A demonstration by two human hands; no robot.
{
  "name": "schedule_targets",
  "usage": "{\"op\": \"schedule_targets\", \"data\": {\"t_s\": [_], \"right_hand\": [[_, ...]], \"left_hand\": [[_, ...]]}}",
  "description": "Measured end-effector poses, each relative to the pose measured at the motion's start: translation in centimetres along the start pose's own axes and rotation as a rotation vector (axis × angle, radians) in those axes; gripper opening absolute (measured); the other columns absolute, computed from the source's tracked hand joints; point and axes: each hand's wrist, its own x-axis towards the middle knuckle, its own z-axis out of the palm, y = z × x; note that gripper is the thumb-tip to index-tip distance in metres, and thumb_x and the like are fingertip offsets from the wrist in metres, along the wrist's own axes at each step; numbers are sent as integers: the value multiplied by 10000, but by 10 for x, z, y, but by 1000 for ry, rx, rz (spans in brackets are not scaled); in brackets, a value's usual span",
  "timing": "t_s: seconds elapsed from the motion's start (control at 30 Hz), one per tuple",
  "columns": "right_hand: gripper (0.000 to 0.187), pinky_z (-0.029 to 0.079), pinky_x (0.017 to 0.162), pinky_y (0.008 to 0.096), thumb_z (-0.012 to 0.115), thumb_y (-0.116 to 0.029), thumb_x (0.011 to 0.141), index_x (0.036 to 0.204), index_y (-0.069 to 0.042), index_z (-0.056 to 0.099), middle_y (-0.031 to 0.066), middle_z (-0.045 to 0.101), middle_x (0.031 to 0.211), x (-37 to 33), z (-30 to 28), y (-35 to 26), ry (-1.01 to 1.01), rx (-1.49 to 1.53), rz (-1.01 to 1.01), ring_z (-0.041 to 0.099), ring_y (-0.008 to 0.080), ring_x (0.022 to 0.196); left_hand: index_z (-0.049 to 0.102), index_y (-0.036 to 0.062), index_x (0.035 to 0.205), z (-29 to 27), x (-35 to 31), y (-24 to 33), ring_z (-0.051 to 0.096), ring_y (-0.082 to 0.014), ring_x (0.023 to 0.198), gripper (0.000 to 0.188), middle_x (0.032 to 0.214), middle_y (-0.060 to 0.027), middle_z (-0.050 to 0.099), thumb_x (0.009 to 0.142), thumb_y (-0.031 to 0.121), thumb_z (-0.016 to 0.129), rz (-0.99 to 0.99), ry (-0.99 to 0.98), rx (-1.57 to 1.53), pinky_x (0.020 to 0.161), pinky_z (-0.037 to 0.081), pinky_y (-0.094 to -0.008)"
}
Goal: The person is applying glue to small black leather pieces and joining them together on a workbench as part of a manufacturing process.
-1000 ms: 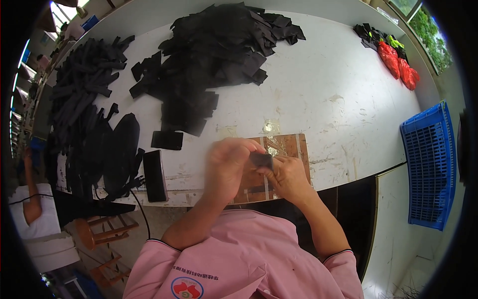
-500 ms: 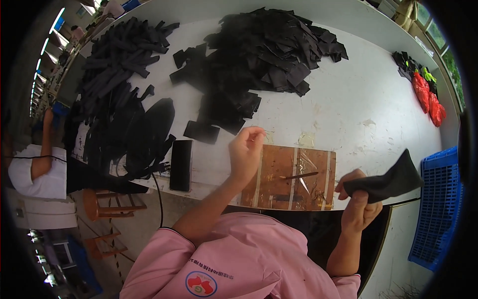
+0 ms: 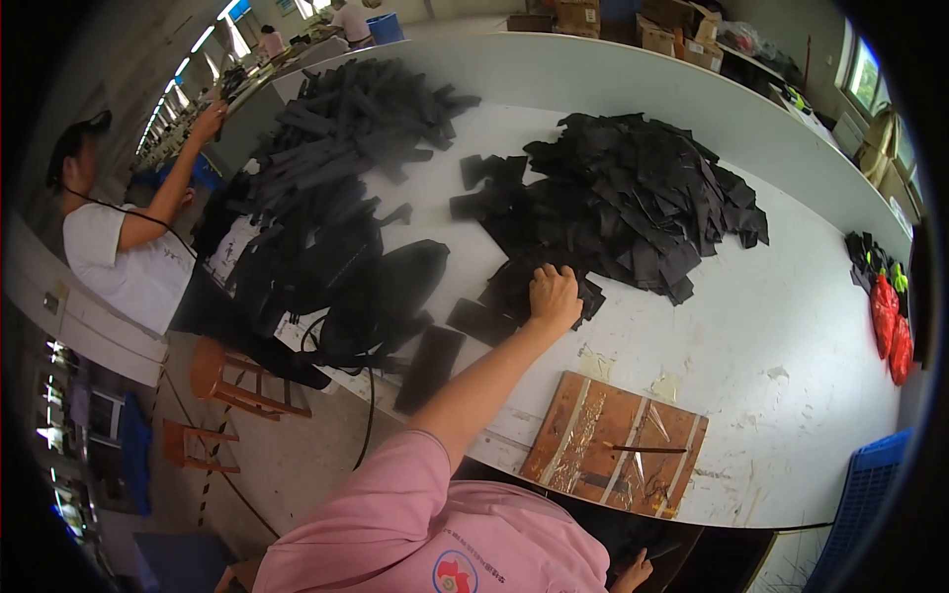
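Note:
Out over the table, my left hand reaches to the near edge of a large pile of black fabric pieces. Its fingers are curled down on a piece there, their tips partly hidden. Low in the view, by the table's front edge, is my right hand; its fingers are pinched at a dark flap that looks like a black fabric piece, faint against the shadow. Between the hands lies a brown wooden board with tape strips and a thin dark stick on it.
Folded dark strips are heaped at the far left, with larger black pieces nearer. A dark phone lies beside my left arm. Red bags hang at right, above a blue crate. A co-worker sits at left.
My left hand has moved from beside the board forward onto the pile. My right hand, with the black fabric piece, has dropped from the board's right side to below the table edge. The view has shifted.

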Motion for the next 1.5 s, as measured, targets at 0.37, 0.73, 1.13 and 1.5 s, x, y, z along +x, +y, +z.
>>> {"op": "schedule_targets", "data": {"t_s": [0.37,0.73,1.13,1.5], "right_hand": [[442,343,330,309,504,-357,845,576,-6,518,67,458,449,11,16,-16,-282,-64,161,439,165,367],[421,453,361,375,574,-307,808,639,70,494,193,552,564,15,36,-53,-379,-486,458,585,272,470],[109,444,562,377,605,-103,731,756,-8,556,147,562,731,-99,56,-347,-857,-203,-798,553,314,653],[83,404,537,204,648,-43,723,759,13,599,26,539,634,-107,125,-386,-895,365,-412,488,61,589]], "left_hand": [[541,14,1008,-33,-37,-36,427,-313,1001,380,1047,-159,483,671,186,576,159,-266,-134,812,337,-424],[475,33,1023,-31,-35,-47,517,-307,879,398,912,-136,561,672,83,656,-124,252,-227,751,407,-401],[601,6,913,-84,-109,-39,508,-44,669,145,768,9,593,778,55,581,-276,-63,-1497,602,398,-194],[575,-2,973,-111,-177,-18,552,-174,907,251,922,-80,604,795,174,582,-421,-684,-2085,849,402,-290]]}}
